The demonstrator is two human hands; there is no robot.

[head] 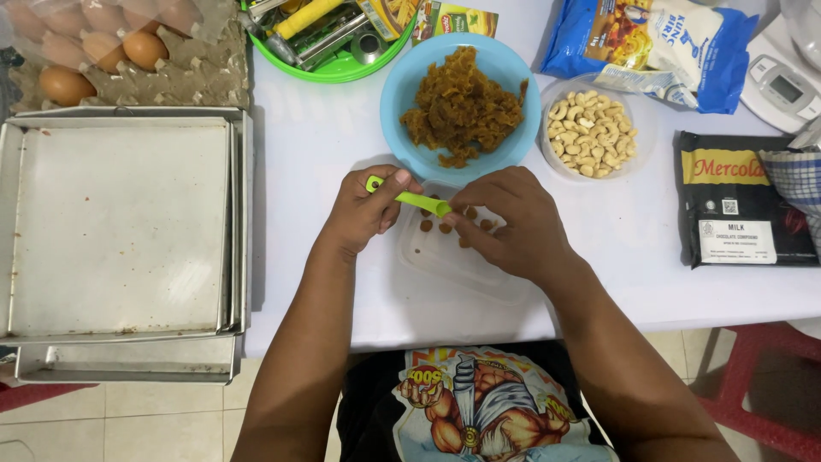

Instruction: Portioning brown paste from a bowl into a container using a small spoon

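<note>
Holding a small green spoon (410, 198) in our left hand (366, 210), we have the fingers curled shut around its handle, thumb pressed on top, and the bowl of the spoon points toward our right hand (505, 224). That right hand is bent with its fingertips pinched together right at the spoon's tip, over a clear plastic lid (453, 257) lying flat on the white counter (325, 145); whether the fingers have hold of a bit of filling we cannot tell. A few small brown balls (438, 226) sit on the lid between and just beneath our hands.

Just beyond the lid stands a blue bowl (402, 85) heaped with brown shredded filling (462, 107). Beside it to the right is a clear bowl of cashew nuts (590, 133), and further right a dark packet of chocolate (735, 201) lies flat, with a blue snack bag (650, 47) above it and a white kitchen scale (782, 81) at the corner. On our left, stacked metal baking trays (120, 227) rest beside the counter, with a carton of brown eggs (94, 51) behind them and a green basket (333, 38) of tools next to the eggs.
</note>
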